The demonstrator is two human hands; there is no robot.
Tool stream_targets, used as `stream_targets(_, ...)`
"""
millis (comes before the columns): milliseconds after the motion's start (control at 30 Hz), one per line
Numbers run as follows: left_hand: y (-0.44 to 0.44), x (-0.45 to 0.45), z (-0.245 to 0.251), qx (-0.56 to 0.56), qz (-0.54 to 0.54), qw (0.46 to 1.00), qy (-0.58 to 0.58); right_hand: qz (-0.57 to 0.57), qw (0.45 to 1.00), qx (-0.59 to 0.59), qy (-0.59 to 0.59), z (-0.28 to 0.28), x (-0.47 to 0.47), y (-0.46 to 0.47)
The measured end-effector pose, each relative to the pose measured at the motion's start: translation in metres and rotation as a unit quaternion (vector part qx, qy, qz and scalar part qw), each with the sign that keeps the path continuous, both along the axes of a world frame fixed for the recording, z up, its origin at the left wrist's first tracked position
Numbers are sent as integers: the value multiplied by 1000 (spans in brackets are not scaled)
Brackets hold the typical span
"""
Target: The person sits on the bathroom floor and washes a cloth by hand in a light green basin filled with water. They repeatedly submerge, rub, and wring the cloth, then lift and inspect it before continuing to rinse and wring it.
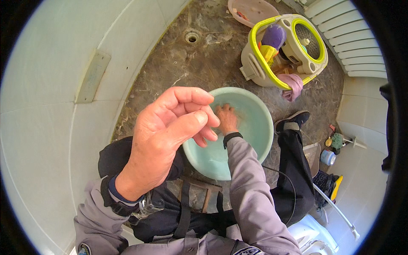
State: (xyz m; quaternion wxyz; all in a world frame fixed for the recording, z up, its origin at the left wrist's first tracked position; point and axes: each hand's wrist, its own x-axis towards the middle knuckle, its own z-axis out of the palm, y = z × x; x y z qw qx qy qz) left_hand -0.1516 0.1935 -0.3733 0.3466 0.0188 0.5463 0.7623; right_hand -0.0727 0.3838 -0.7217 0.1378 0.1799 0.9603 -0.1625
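A pale green plastic basin (256, 140) with clear water in it stands on the floor before me. My right hand (228, 118) reaches down into the water, its fingers a little spread near the basin's far left side; no object shows in it. Raised close to the camera, my left hand (178, 119) hangs above the basin's left rim. Its fingers curl loosely towards the thumb, with a gap between index finger and thumb and nothing seen between them. This hand hides part of the basin.
Beyond the basin stands a mop bucket (259, 71) with a spinner basket and a pink cloth (292, 86) over its rim. A floor drain (192, 37) and a pink basin (255, 11) lie farther off. A radiator (353, 41) is at the right, a black cable (291, 185) by my leg.
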Motion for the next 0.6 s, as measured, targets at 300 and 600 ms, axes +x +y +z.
stream_targets(300,1,5,-1,15,-14,1000,5,-8,982,-180,59,30,67,29)
stream_targets(600,2,-2,-3,0,-6,1000,-8,114,991,9,67,-27,45,-16)
